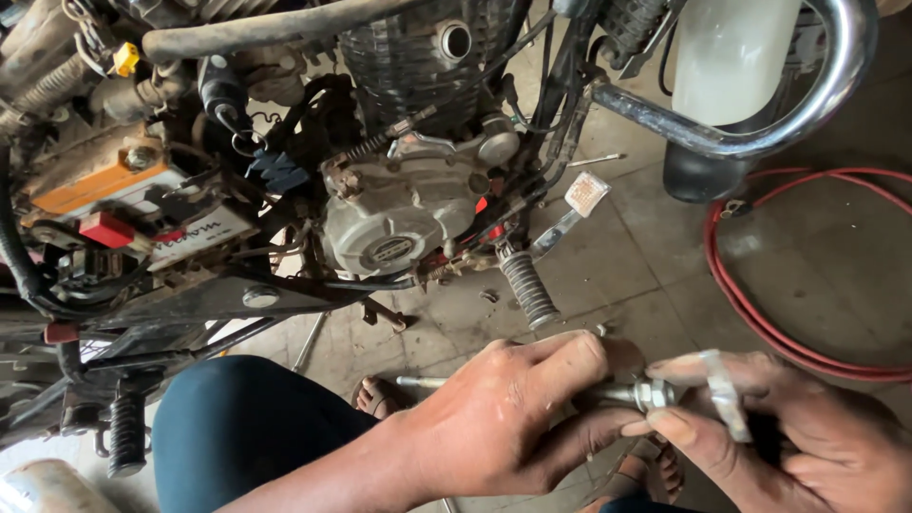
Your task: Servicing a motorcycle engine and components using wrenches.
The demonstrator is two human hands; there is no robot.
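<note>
My left hand (508, 413) is wrapped around a long metal bolt-like rod (423, 382), whose bare end sticks out to the left. My right hand (779, 432) pinches the nut (654, 393) on the rod's threaded right end with thumb and fingers; one finger wears a pale band. Both hands work low in the view, above my knee in dark blue trousers (247, 427) and my sandalled feet.
A stripped motorcycle fills the top: grey engine case (399, 214), ribbed footpeg (527, 285), battery with an orange top (104, 180), chrome guard bar (807, 104). A red hose (750, 304) loops on the concrete floor at right. Small loose parts lie on the floor near the footpeg.
</note>
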